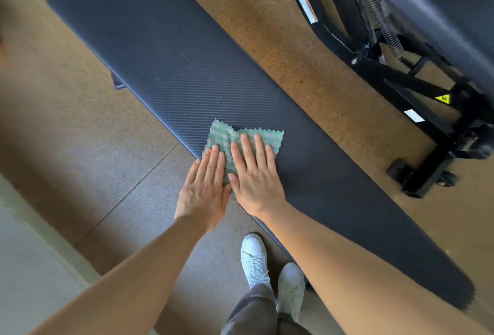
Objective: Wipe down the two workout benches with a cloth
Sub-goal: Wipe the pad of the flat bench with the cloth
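Floor (80, 126): I see speckled brown and grey flooring under everything, with a seam line running across it at the left.
Bench (165, 62): a long flat pad, dark and ribbed, running from upper left to lower right across my view.
Second bench (438, 5): at the upper right, its dark pad above a black metal frame (417, 88) with a spring, white labels and a yellow warning sticker; it stands apart from the flat bench, floor between them.
Left hand (204, 187): I have it flat, palm down, fingers (211, 161) stretched out and together, their tips on the near-left part of the cloth, the heel of the hand past the bench edge.
Right hand (256, 177): also flat and palm down, fingers spread slightly, pressing on the cloth just beside the left hand; nothing is gripped.
Shoes (254, 259): two white lace-up shoes on the floor by the bench's near edge.
Cloth (235, 136): green, jagged-edged, lying spread on the flat bench near its near edge, partly under both hands.
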